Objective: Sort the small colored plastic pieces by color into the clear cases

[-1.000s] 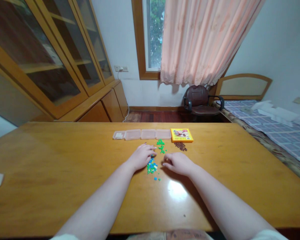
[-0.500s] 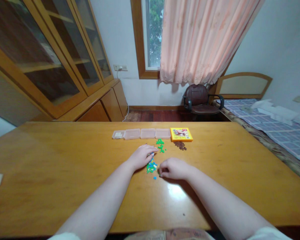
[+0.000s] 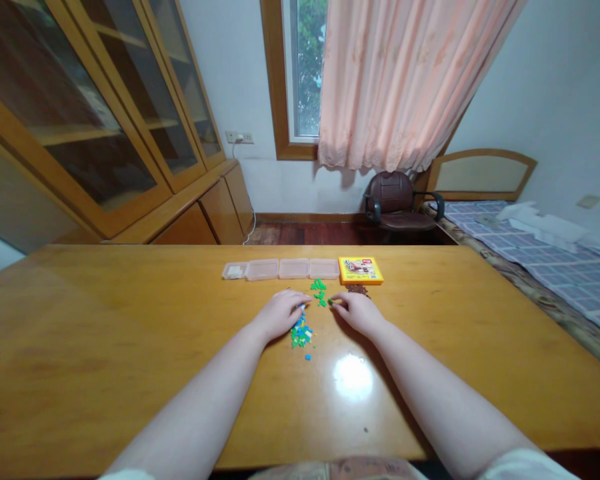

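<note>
My right hand [image 3: 356, 312] pinches a small green building brick [image 3: 331, 302] between thumb and fingertips, just right of a loose group of green bricks [image 3: 319, 285]. Over the upper left edge of a mixed pile of blue, green, yellow and white bricks [image 3: 301, 335] rests my left hand [image 3: 281, 313]. Its fingers are stretched out and the thumb is apart, with part of the pile hidden beneath. One blue brick [image 3: 308, 357] lies alone nearer to me. Behind my right hand, partly covered by it, is a heap of small brown bricks [image 3: 358, 289].
Shallow clear plastic trays [image 3: 294, 276] stand in a row towards the table's far edge, the leftmost [image 3: 226, 274] holding something whitish. At the row's right end lies a yellow box [image 3: 361, 280]. A brown office chair [image 3: 393, 197] stands beyond the wooden table [image 3: 130, 320].
My right hand has moved away from me, from beside the mixed pile to the green group, carrying a green brick. The left hand stays nearly where it was.
</note>
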Tool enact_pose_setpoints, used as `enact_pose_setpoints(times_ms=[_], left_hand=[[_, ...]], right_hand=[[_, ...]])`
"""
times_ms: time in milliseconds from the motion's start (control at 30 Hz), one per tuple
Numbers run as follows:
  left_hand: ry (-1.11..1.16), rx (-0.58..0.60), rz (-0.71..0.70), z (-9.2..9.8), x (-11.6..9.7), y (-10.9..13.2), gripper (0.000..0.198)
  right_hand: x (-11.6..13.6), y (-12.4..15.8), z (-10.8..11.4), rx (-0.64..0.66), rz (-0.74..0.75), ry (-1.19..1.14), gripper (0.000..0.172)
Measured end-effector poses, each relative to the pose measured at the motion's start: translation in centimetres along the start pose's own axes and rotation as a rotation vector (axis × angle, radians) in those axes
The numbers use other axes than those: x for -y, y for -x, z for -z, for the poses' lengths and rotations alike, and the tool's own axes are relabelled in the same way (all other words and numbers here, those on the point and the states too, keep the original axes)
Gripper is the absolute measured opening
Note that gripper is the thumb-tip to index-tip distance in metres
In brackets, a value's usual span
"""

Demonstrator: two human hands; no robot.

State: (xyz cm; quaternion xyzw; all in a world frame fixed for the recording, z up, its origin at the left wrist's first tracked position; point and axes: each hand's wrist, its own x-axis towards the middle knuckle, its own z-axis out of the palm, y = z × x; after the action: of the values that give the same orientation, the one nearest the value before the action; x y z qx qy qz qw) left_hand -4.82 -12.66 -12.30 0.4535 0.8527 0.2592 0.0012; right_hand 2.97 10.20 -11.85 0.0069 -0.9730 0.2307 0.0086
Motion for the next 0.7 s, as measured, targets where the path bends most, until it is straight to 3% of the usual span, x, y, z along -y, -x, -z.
enact_pose_setpoints(times_ms=[133, 233, 400, 500, 633, 700], left_hand=[[-0.061, -0.058, 0.067, 0.8, -0.5, 0.0, 0.029], [-0.154, -0.047, 0.114, 2.4, -1.5, 0.0, 0.027], [-0.249, 0.113, 0.113, 4.8, -3.6, 1.3, 0.024], [-0.266, 0.150, 0.066, 4.1, -4.3, 3.3, 0.024], [-0.261, 0.132, 0.077, 1.4, -4.5, 6.2, 0.029], [-0.218, 0.180, 0.028, 0.5, -4.3, 7.0, 0.031]], right_hand=[[0.1, 0.1, 0.0, -0.024, -0.029, -0.025, 0.029], [0.7, 0.3, 0.6, 0.034, -0.002, -0.014, 0.028], [3.0, 2.1, 3.5, 0.325, 0.092, -0.028, 0.027], [4.2, 3.8, 3.8, 0.404, 0.128, -0.067, 0.025], [4.2, 5.3, 1.4, 0.210, 0.217, -0.172, 0.028], [3.6, 5.4, 0.3, 0.257, 0.263, -0.204, 0.031]])
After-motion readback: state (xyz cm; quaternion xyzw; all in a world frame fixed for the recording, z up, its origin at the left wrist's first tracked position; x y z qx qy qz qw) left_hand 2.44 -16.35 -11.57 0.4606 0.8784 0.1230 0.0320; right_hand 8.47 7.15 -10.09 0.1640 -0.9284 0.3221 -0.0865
